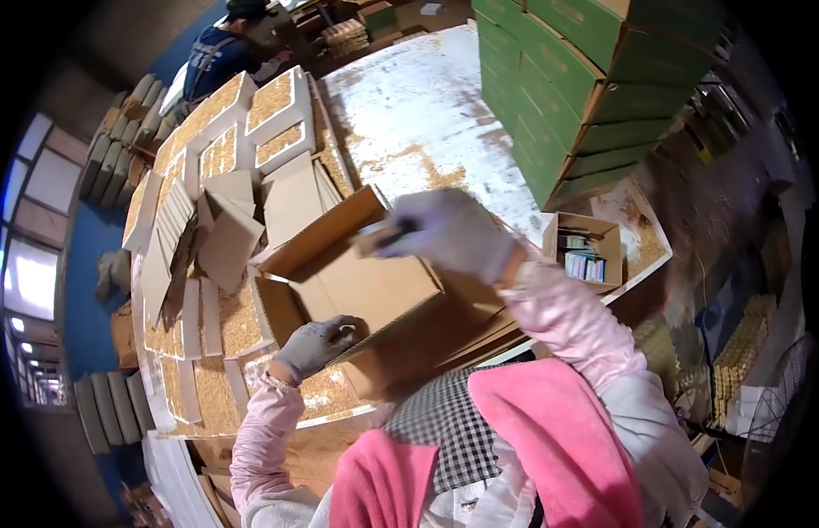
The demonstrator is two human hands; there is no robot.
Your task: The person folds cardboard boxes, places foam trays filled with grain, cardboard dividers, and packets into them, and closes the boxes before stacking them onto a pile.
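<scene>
An open cardboard box (365,286) lies tilted in front of me, its inside facing up. My left hand (317,346), in a grey glove, has its fingers curled over the near left edge of the box. Above the box's right side is my right hand (449,231), also gloved and blurred by motion. Its fingers are closed around a small dark and tan object (385,236) that I cannot make out. Flat cardboard (462,326) lies under and to the right of the box.
Loose cardboard sheets (229,229) and white trays of yellowish pieces (273,101) stand left. Stacked green boxes (559,97) rise at the back right, near a small carton (592,238) of packets. A person (216,62) works at the back left.
</scene>
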